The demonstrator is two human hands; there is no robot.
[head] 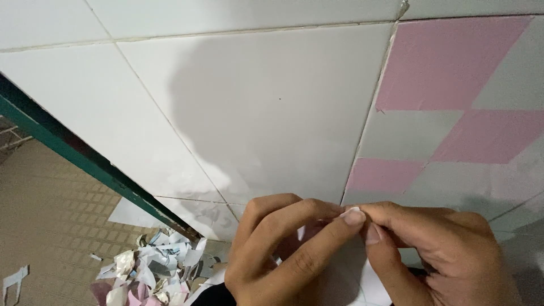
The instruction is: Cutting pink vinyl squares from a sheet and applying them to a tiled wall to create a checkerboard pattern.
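Observation:
My left hand (277, 255) and my right hand (436, 249) meet at the bottom of the view, close to a white tiled wall (272, 107). Their fingertips pinch together on a small white piece of sticker film (352, 210) at the corner of a wall tile. A pale sheet (340, 272) shows below and between the hands, mostly hidden by the fingers. To the right, the wall carries a sticker with pink diamonds (447, 62) and grey diamonds.
A dark green door frame edge (85, 158) runs diagonally at the left. Beyond it lies a brown patterned floor (51, 215). A heap of torn paper scraps (153, 266), white and pink, sits on the floor at the lower left.

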